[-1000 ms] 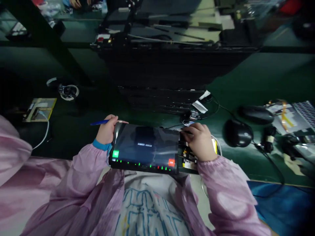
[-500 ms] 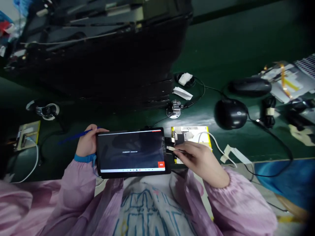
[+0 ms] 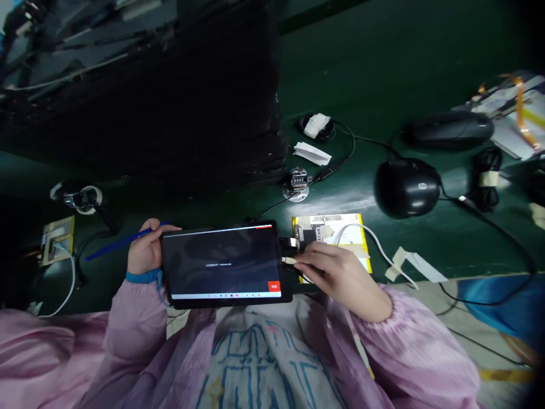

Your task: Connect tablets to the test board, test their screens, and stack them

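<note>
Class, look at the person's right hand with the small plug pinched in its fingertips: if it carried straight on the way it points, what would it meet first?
Probably the right edge of the tablet: the right hand aims the plug leftward at it, though depth is unclear.

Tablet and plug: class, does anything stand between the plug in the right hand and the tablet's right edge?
Nothing visible does. The right hand pinches the plug just off the right edge of the tablet, with only a narrow open gap between them. The left hand grips the opposite edge.

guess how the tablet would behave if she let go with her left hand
The tablet looks rigid and flat, so it likely won't flex. Its glossy screen probably slips easily. Held only at its edge by the left hand, it may tip toward the lap.
</note>
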A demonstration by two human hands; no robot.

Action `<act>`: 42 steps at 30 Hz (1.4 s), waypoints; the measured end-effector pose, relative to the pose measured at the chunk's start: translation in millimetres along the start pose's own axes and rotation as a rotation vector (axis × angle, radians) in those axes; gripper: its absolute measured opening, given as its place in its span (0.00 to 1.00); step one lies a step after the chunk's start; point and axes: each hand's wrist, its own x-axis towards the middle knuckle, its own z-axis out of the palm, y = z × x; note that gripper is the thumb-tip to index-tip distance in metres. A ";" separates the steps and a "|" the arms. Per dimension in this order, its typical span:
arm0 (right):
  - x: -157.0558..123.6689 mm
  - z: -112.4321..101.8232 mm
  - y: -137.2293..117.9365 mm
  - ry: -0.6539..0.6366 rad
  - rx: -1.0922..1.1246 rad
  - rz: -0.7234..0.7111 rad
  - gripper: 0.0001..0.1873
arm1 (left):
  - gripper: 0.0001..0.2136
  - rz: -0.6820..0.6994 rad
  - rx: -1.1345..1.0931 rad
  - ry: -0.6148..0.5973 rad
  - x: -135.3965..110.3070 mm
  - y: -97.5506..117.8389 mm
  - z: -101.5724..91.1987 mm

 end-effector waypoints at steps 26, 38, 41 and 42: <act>9.5 9.5 -1.7 -0.044 -0.149 -0.154 0.14 | 0.11 0.129 -0.028 -0.037 -10.0 -8.8 10.6; 4.8 13.4 -8.0 -0.055 -0.210 -0.069 0.11 | 0.11 0.073 -0.062 -0.041 -10.6 -9.5 8.9; 3.3 15.1 -12.5 -0.035 -0.267 -0.073 0.10 | 0.12 0.058 -0.096 -0.049 -10.7 -11.0 7.7; 2.9 15.8 -14.4 -0.031 -0.297 -0.090 0.10 | 0.11 0.057 -0.101 -0.054 -10.8 -11.5 7.3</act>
